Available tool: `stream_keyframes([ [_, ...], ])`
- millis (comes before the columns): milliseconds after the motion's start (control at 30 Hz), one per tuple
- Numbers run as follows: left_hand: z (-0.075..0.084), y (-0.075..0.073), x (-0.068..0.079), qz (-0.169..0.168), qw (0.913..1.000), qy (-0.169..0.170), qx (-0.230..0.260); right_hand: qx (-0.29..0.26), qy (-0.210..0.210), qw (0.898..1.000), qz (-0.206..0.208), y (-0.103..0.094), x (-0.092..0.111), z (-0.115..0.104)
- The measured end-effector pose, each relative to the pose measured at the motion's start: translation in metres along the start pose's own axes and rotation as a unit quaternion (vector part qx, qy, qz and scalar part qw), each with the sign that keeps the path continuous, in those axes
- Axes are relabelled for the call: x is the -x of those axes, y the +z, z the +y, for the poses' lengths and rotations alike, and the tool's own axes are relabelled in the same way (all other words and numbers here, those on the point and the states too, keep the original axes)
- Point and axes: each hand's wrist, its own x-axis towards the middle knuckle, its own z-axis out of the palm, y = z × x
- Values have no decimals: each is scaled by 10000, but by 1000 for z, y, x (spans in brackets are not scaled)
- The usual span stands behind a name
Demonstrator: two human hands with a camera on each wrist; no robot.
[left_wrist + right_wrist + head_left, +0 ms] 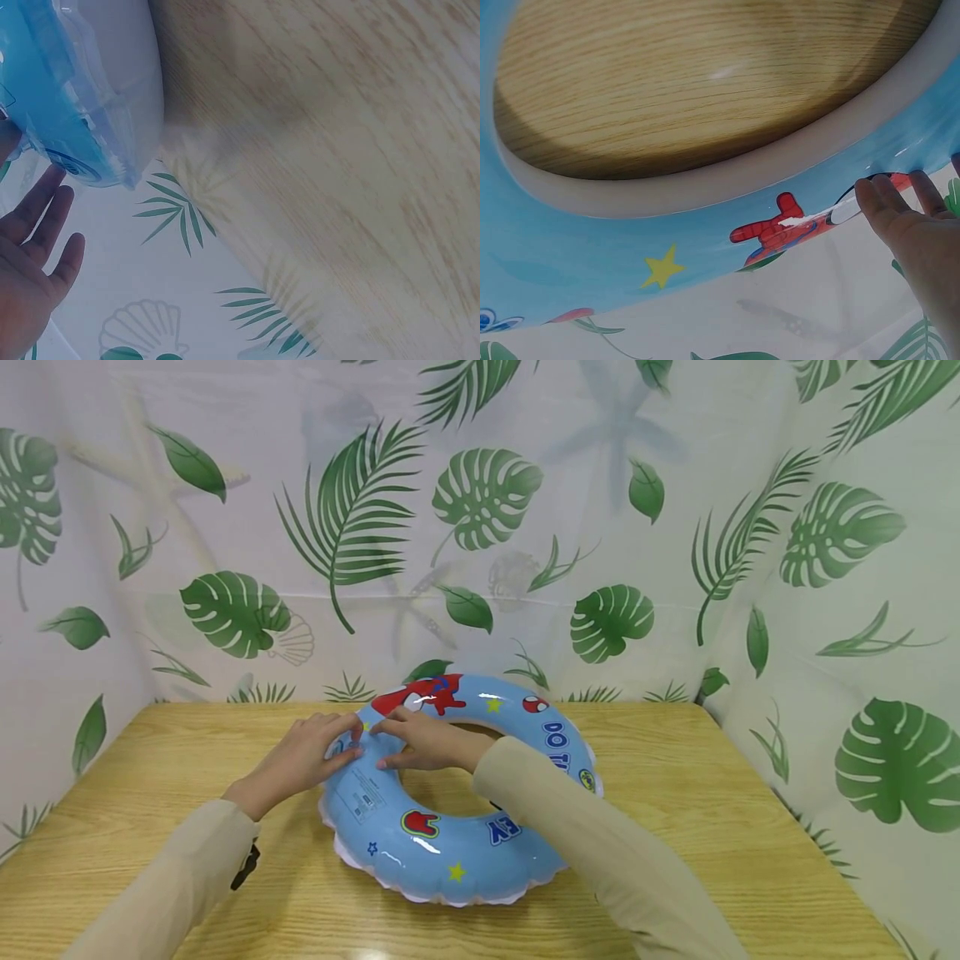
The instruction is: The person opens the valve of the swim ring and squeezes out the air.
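Observation:
A light blue inflatable swim ring with red cartoon prints, yellow stars and a frilled pale edge lies on the wooden table. At its left side, my left hand pinches at the blue plastic with thumb and forefinger. Its other fingers extend loosely in the left wrist view. My right hand reaches across the ring's hole, thumb and fingers spread apart, fingertips on the upper left of the ring close to the left hand. In the right wrist view, the right fingers lie against a red print. What the left fingertips pinch is partly hidden.
The wooden table extends around the ring on both sides. A white cloth with green leaf prints hangs behind the table and along its sides. A dark band shows at my left wrist.

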Motion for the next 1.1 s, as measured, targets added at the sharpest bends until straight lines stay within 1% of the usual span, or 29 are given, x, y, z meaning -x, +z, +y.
stream_keyframes([
  [267,0,-3,0,25,9994,-107,314,-52,-16,10000,6,2,-2,2],
  [433,0,-3,0,-47,9993,-226,306,-67,-4,10000,10,2,-2,2],
  [633,0,-2,0,-63,9994,-296,148,-17,39,10000,-41,3,-2,1],
  [933,-1,1,1,29,9997,-196,-118,91,151,9998,-118,3,-2,1],
  [1100,1,1,1,87,9995,-119,-268,110,176,9996,-192,3,-1,1],
])
